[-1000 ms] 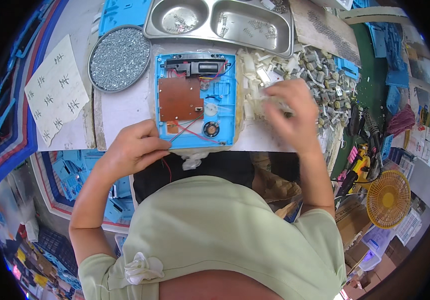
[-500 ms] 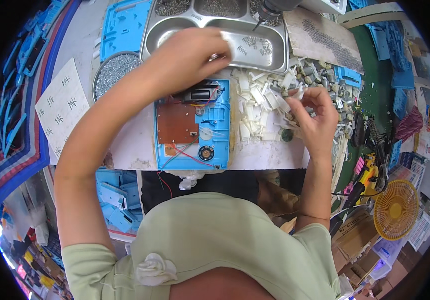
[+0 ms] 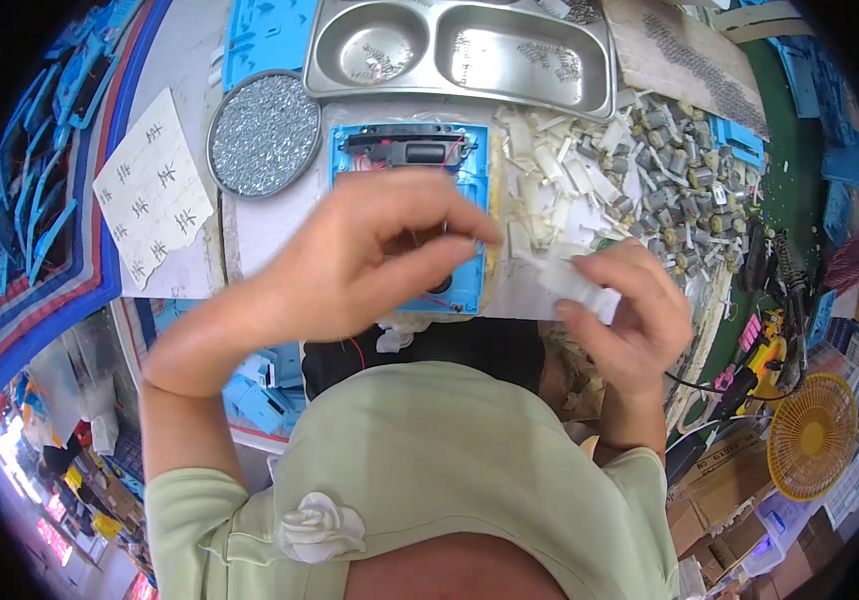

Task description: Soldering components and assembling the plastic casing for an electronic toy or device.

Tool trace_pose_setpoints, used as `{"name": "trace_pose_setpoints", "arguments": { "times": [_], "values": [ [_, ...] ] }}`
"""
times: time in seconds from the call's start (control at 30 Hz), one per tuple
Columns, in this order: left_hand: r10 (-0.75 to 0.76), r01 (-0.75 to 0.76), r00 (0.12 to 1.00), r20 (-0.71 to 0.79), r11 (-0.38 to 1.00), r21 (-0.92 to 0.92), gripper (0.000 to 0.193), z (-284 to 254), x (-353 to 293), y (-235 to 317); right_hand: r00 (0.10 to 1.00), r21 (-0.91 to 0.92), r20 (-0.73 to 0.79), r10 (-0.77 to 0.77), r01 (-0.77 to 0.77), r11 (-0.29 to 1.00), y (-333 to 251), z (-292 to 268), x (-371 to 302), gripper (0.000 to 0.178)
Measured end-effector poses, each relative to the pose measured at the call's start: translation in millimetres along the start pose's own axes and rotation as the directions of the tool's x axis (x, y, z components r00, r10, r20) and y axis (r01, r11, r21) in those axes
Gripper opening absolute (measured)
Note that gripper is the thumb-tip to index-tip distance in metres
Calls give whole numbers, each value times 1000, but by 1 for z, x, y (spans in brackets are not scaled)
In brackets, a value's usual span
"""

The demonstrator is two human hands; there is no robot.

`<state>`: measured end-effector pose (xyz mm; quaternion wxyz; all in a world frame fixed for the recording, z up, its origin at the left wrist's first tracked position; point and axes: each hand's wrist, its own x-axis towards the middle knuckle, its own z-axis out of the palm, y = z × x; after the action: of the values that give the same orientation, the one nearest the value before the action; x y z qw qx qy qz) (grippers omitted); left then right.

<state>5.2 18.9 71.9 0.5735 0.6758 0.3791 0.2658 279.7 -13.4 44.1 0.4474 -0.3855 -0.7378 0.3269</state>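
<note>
My right hand (image 3: 632, 315) pinches a white plastic part (image 3: 575, 280) between thumb and fingers; the part is smeared by motion. My left hand (image 3: 380, 250) hovers over a blue plastic housing (image 3: 465, 290), its thumb and fingers drawn together. Whatever they may hold is too small to make out. Part of the housing is hidden behind this hand. At its far end a black part (image 3: 425, 153) with red wires shows. Beyond the right hand lies a heap of white plastic parts (image 3: 550, 160).
A steel compartment tray (image 3: 430, 85) with small metal pieces stands at the back. To its left is a round dish (image 3: 265, 135) of small silvery pieces, beside a marked paper sheet (image 3: 155, 190). Small motors (image 3: 680, 165) lie heaped on the right, near a yellow fan (image 3: 812, 437).
My left hand has come back from the steel tray toward me, over the housing. My right hand has lifted a white plastic part from the heap and moved nearer.
</note>
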Motion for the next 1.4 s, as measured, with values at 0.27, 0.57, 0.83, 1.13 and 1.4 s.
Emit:
{"name": "trace_pose_setpoints", "arguments": {
  "times": [0.27,0.57,0.83,1.13,1.4],
  "values": [
    [-345,295,937,52,702,-648,22,30,-45,-30,975,-112,141,-172,188,976,-4,26,7,47],
    [-246,248,967,63,968,-37,14,16,-32,-8,951,90,289,-108,85,992,5,13,-11,42],
    [188,-219,974,128,620,753,12,31,6,-48,862,829,159,481,-381,410,24,13,-57,41],
    [254,-129,942,-221,879,460,9,2,-15,-50,992,-121,96,77,-65,991,22,16,-16,34],
    [304,-115,853,-424,902,415,11,19,-27,-73,906,-466,405,-124,321,824,4,45,31,38]
  ]
}}
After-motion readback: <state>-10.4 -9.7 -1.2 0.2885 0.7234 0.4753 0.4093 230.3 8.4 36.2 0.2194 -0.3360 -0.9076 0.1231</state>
